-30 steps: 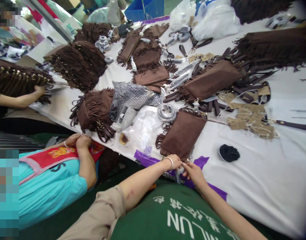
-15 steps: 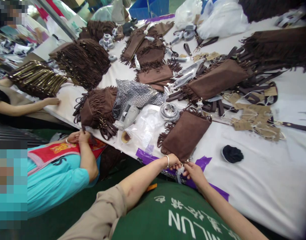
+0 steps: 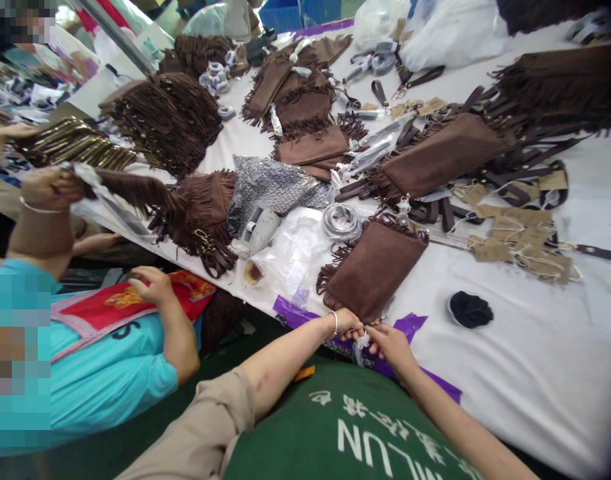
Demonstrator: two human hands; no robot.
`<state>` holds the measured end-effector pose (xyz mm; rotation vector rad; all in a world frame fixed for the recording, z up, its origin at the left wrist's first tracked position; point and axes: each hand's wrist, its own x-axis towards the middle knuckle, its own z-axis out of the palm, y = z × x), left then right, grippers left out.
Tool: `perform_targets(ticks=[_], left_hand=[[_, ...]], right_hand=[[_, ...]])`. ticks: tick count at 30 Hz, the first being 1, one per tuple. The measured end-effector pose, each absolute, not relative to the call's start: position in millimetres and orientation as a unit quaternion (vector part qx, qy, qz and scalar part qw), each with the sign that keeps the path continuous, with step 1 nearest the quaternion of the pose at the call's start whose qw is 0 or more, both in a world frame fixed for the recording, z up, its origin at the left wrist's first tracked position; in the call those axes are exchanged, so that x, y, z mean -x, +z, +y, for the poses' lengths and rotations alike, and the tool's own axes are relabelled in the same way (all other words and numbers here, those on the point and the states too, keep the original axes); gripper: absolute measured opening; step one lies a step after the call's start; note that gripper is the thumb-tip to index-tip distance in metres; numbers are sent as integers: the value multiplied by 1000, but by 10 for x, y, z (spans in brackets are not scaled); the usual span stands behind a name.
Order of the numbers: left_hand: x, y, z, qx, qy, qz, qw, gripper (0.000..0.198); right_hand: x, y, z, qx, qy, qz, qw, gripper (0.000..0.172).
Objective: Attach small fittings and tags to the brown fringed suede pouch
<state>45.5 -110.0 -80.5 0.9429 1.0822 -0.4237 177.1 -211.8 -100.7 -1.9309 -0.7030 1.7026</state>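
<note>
White table (image 3: pixel 510 360), left hand (image 3: pixel 349 325), right hand (image 3: pixel 392 345), pinching plastic scrap (image 3: pixel 360 345)

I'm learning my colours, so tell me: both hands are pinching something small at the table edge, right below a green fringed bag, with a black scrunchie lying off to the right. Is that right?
Not quite. The bag is brown, not green, as the head view shows. The rest holds: the left hand and right hand pinch a small pale piece at the table edge just below that fringed bag, and a black scrunchie lies off to the right.

Green apron (image 3: pixel 355 433), directly below the two pinching hands: white lettering "LUN", partly cut off, under a row of Chinese characters too skewed to read.
</note>
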Motion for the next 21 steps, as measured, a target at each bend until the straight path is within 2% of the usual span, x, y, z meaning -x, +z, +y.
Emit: perform_targets(ticks=[10, 16, 21], left_hand=[[-420, -819, -1137, -411, -170, 496, 746, 25], [-444, -822, -1146, -435, -165, 513, 722, 26], [-464, -857, -1160, -425, -185, 512, 723, 27]], right_hand=[[-1741, -1030, -2041, 752, 539, -351, 146, 27], [-1713, -1118, -2138, 726, 593, -292, 189, 31], [-1722, -1147, -2154, 736, 593, -279, 171, 32]])
